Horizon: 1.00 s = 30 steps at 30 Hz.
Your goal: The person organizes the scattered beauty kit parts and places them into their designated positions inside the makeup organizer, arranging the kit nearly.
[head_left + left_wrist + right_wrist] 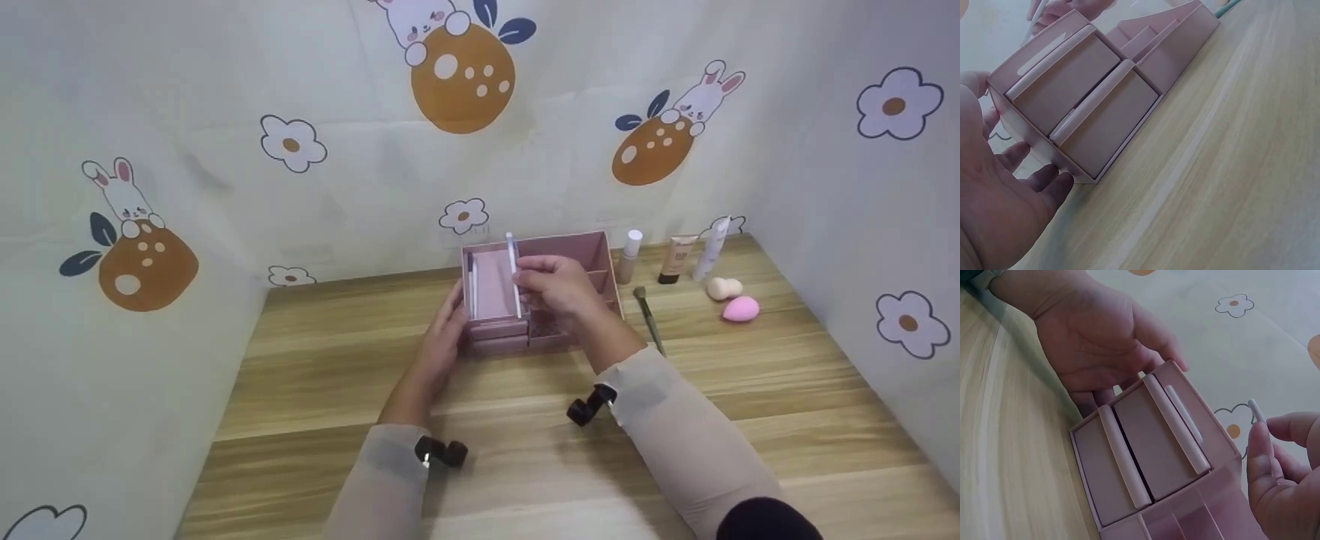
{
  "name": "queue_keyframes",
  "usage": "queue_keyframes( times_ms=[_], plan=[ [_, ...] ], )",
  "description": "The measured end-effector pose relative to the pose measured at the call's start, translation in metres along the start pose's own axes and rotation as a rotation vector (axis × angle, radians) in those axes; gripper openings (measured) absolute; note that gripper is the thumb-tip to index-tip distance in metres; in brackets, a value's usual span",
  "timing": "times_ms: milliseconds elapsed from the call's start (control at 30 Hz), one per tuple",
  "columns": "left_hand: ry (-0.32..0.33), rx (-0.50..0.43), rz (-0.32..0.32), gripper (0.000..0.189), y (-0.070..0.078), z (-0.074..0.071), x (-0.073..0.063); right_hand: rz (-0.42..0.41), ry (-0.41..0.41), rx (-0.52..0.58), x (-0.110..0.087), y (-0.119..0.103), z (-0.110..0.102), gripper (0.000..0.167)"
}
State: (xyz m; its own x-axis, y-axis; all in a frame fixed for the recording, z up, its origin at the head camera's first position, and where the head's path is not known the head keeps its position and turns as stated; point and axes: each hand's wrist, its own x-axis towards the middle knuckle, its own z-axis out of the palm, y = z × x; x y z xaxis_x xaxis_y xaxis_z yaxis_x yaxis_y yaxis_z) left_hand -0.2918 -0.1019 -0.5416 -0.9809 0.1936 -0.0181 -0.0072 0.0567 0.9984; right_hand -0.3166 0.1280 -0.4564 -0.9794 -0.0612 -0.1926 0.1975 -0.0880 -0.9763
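A pink desk organizer (499,330) with two small drawers on its left and open compartments on its right stands against the back cloth. My right hand (559,285) pinches a slim white stick (514,277) over the left top compartment; its exact kind cannot be told. In the right wrist view the stick's end (1255,409) pokes up past the thumb and fingertips. My left hand (444,337) rests against the organizer's left side, fingers (1044,179) spread along the wall (1033,135). A thin dark-tipped stick (472,285) leans inside the left top compartment.
Right of the organizer are a white-capped bottle (630,259), a beige tube (677,259), a white tube (712,251), a makeup brush (649,321), a cream sponge (724,288) and a pink sponge (741,309). Patterned cloth (360,202) borders the wooden table (315,390).
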Motion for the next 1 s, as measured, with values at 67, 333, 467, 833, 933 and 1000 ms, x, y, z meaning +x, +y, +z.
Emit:
queue_keyframes(
  times_ms=[67,333,467,833,933,1000],
  plan=[
    [0.004,0.003,-0.004,0.063,0.0,0.0,0.0,-0.004,-0.002,-0.023,0.002,-0.002,0.004,0.033],
    [-0.002,-0.019,0.006,0.061,0.0,0.0,0.001,0.011,-0.027,-0.069,0.008,-0.011,0.026,0.032],
    [-0.008,-0.009,0.035,0.062,-0.001,0.0,0.0,0.029,-0.048,-0.053,0.01,-0.014,0.038,0.032],
    [-0.008,0.004,0.012,0.059,0.0,0.001,-0.002,0.006,-0.009,-0.318,0.015,-0.014,0.054,0.031],
    [-0.013,-0.001,0.017,0.058,-0.001,0.0,-0.001,0.01,0.003,-0.388,0.016,-0.014,0.058,0.03],
    [-0.016,-0.005,0.022,0.058,-0.001,0.0,-0.001,0.009,0.001,-0.429,0.018,-0.014,0.061,0.028]
  ],
)
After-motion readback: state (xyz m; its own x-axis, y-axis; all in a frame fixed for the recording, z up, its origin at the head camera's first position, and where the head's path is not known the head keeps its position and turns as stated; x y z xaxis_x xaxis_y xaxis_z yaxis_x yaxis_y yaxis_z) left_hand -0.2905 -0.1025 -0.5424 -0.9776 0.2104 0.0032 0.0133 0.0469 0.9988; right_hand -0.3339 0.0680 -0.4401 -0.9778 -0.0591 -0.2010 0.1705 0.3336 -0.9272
